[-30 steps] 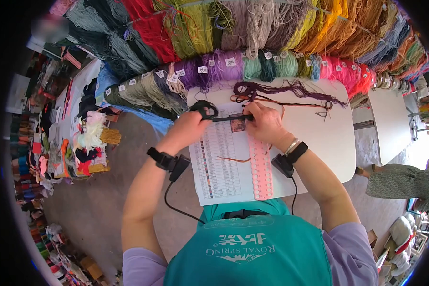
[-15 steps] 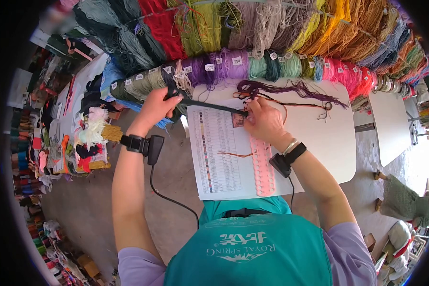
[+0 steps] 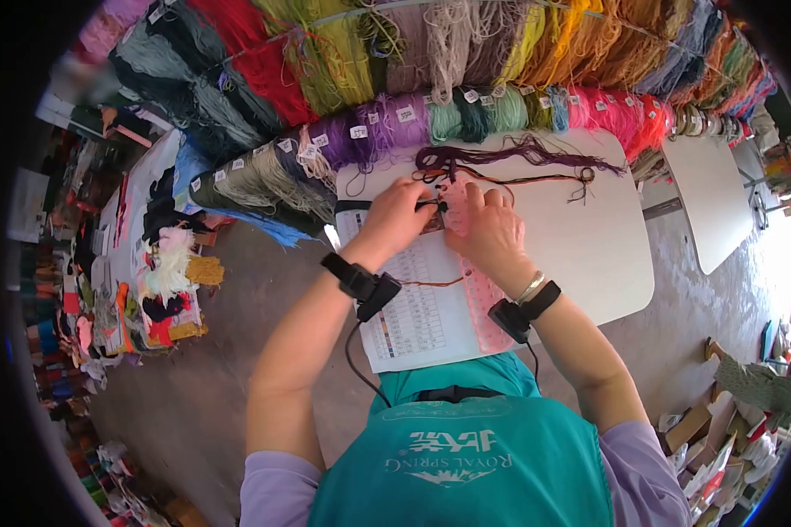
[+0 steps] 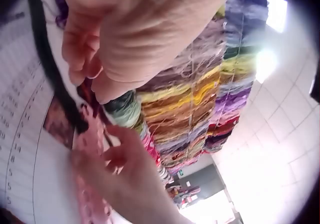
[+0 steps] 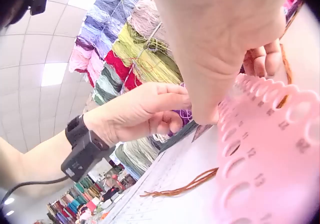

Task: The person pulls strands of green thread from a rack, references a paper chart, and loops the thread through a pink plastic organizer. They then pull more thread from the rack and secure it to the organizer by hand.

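Observation:
A pink thread card [image 3: 486, 312] with numbered holes along its edges lies over a printed chart [image 3: 413, 329]. My right hand [image 3: 494, 235] holds the card near its far end, thumb along the side. At that same end, my left hand [image 3: 399, 218] pinches dark green embroidery thread with thumb and fingers. In the left wrist view, the dark thread [image 4: 49, 66] stretches as a thick strand from the card across the chart. An orange-brown thread [image 5: 187, 185] hangs from one side of the card. The left fingertips partly hide the hole where the dark thread sits.
Purple thread [image 3: 536, 156] lies along the far side of the white table [image 3: 580, 255]. Behind it hang rows of labelled skeins [image 3: 404, 119] in many colours. A side table with yarn [image 3: 176, 255] stands left; another white table [image 3: 707, 211] stands right.
My left hand drew the dark thread out to the left, then came back to the card's far end. The right hand stayed at the card. The dark thread now trails left over the chart.

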### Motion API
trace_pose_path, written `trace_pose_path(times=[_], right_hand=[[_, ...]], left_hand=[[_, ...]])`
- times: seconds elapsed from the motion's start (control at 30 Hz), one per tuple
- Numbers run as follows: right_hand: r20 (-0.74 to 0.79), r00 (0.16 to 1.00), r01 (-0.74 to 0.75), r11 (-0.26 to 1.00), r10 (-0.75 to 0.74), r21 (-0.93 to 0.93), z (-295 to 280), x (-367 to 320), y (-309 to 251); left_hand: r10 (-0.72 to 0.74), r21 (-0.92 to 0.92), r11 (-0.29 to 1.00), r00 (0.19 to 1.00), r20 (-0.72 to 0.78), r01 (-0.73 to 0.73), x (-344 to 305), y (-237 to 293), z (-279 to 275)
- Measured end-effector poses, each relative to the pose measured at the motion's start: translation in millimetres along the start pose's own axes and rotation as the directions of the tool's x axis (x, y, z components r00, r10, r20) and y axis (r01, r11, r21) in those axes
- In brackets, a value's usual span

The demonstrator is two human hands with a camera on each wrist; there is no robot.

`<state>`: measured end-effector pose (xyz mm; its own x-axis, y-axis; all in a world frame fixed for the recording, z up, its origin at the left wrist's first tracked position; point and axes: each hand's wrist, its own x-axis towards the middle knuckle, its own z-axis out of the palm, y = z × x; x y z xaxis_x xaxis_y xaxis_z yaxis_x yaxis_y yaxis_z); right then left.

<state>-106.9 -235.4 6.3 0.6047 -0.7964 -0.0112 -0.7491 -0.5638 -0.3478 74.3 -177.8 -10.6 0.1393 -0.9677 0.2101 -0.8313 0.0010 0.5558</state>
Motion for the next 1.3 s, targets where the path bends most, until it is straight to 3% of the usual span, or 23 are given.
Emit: trace_pose_path(times=[0.1,0.13,0.33,0.53,0.63,0.73,0.83,0.9,0.93,1.03,1.1,1.13,1.23,1.27,1.3], right_hand=[[-0.063,0.998,-0.014,0.989,0.024,0.146,-8,-5,0],[-0.094,0.995,0.003,0.985,0.014,0.172,-8,-7,1],[-0.251,0.966,0.118,0.965,-0.057,0.235,-10,-11,9],[-0.245,0.969,0.093,0.899,0.016,0.427,-18,-9,11],[-0.140,0.983,-0.006,0.775,0.122,0.631,-19,-4,12],[0.025,0.982,-0.123,0.539,0.186,0.833,-24,-3,9],[0.124,0.978,-0.163,0.236,0.170,0.958,-24,-3,3],[0.157,0.978,-0.165,0.051,0.138,0.985,-20,-2,2],[0.109,0.982,-0.132,0.144,0.155,0.981,-21,-3,2],[-0.012,0.986,-0.061,0.422,0.167,0.904,-35,-5,1],[-0.053,0.989,-0.040,0.598,0.138,0.801,-48,-3,6],[-0.176,0.979,0.059,0.687,0.101,0.724,-43,-1,10],[-0.282,0.955,0.129,0.731,0.091,0.670,-42,17,24],[-0.241,0.962,0.090,0.689,0.126,0.719,-51,19,25],[-0.275,0.957,0.123,0.729,0.093,0.674,-56,22,27]], left_hand=[[-0.323,-0.356,0.847,0.915,0.244,0.394,8,20,3],[-0.337,-0.470,0.763,0.894,0.297,0.444,9,27,-1],[-0.293,-0.630,0.595,0.865,0.408,0.499,16,29,-2],[-0.217,-0.676,0.632,0.923,0.316,0.380,13,30,-5],[-0.082,-0.417,0.905,0.996,0.032,0.088,9,35,-5],[0.150,-0.138,0.974,0.971,-0.187,-0.177,9,40,-6],[0.273,0.060,0.962,0.921,-0.278,-0.267,9,48,-11],[0.248,0.121,0.967,0.940,-0.234,-0.225,8,47,-11],[0.234,0.152,0.967,0.949,-0.213,-0.204,7,47,-12],[0.126,0.014,0.992,0.987,-0.102,-0.126,9,49,-24],[0.090,-0.095,0.992,0.995,0.048,-0.085,15,47,-41],[0.076,-0.146,0.988,0.990,0.122,-0.058,18,42,-48],[0.055,-0.242,0.970,0.978,0.200,-0.005,22,14,-65],[0.011,-0.242,0.969,0.973,0.231,0.046,23,7,-75],[-0.060,-0.237,0.963,0.958,0.279,0.129,24,1,-83]])
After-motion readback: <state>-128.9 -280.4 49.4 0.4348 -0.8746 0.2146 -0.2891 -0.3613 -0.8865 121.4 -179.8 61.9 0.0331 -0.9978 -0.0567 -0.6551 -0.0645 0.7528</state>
